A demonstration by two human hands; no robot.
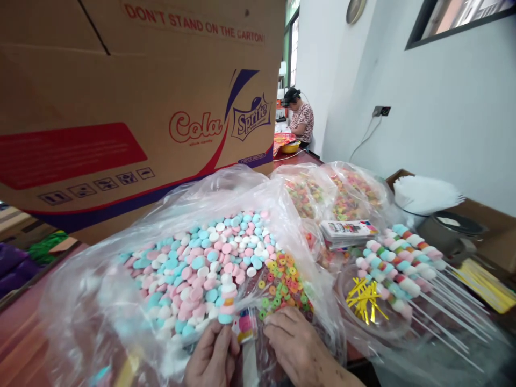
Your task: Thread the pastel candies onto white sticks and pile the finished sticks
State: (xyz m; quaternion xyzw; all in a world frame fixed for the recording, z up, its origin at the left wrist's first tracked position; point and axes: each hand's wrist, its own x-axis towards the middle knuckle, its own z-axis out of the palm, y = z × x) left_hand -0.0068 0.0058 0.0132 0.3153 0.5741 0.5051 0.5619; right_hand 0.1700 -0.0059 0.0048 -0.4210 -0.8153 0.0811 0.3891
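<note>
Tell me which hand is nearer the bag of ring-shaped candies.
Right. The right hand rests at the lower edge of the ring candy bag; the left hand sits further left, holding a marshmallow skewer.

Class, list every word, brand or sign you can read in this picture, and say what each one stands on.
"DON'T STAND ON THE CARTON!": red print, top of the cardboard carton.
"Cola": red script on the carton's side.
"Sprite": purple badge beside it.
Handling symbols, carton's lower left: too small to read.
Print on the small card packs: blurred, unreadable.
</note>
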